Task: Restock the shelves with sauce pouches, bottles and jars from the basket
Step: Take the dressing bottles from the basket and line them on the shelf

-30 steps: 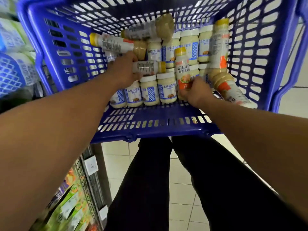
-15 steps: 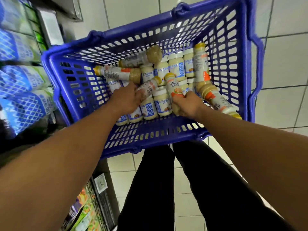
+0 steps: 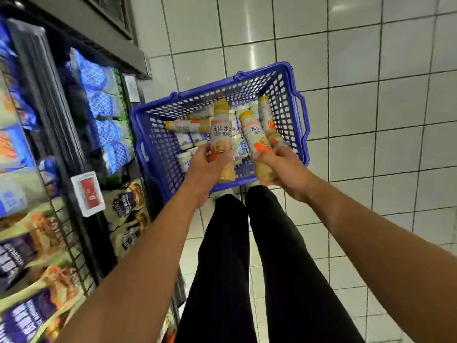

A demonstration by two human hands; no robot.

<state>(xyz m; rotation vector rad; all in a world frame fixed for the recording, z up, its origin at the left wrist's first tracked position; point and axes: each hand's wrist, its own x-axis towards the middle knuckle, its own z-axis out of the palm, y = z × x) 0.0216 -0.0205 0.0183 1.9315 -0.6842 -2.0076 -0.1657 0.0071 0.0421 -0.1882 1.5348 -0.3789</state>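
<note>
Two dressing bottles are up out of the blue basket (image 3: 300,115), held just above its near edge. The left hand (image 3: 206,169) is wrapped round the lower half of the left bottle (image 3: 220,134), and the right hand (image 3: 282,167) grips the right bottle (image 3: 256,137) the same way. Tbh I'd keep the caps up, turn to the shelf (image 3: 74,219) left of the basket, and set one down before fussing with the other, labels out. They're tall and slim, with beige sauce, yellow caps and white-and-orange labels. Spare bottles (image 3: 188,125) and squat jars (image 3: 184,141) lie inside the basket, which sits on the tiled floor (image 3: 371,120).
</note>
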